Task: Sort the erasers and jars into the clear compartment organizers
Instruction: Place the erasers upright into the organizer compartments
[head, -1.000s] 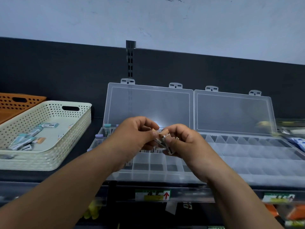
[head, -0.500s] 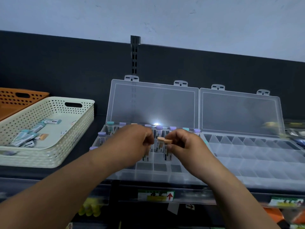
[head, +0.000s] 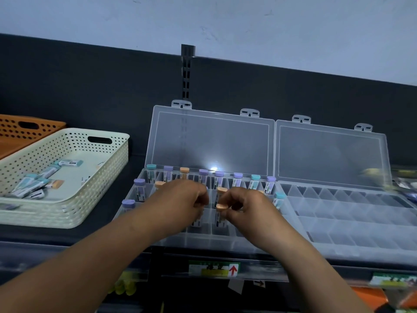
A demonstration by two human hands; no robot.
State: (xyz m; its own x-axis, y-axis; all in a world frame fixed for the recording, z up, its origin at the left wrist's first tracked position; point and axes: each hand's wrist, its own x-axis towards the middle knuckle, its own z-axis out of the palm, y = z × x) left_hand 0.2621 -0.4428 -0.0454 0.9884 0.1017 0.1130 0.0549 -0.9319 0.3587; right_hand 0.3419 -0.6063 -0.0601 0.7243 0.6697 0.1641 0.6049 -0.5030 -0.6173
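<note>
Your right hand (head: pixel 246 206) is curled, fingertips (head: pixel 228 211) pinched on an orange-capped eraser (head: pixel 221 207) that stands upright in a middle compartment of the left organizer (head: pixel 171 240). The cap sits right at your fingertips; the sleeve runs down below them into the cell.

Your left hand (head: pixel 180 202) is curled just beside it, knuckles close to the right fingers but not touching. An eraser body shows below the left fingers, yet you cannot tell whether they grip it.

Beyond your fingers, a back row of upright erasers (head: pixel 218 178) with purple, teal and orange caps lines the organizer's far edge, under its raised lid (head: pixel 209 141). More stand to the left of your left hand.

Right of your right hand, the second organizer (head: pixel 352 220) lies open, lid up.

Well left of your left hand, a cream basket (head: pixel 74 199) holds loose erasers (head: pixel 33 186); an orange basket (head: pixel 20 132) sits behind it.
</note>
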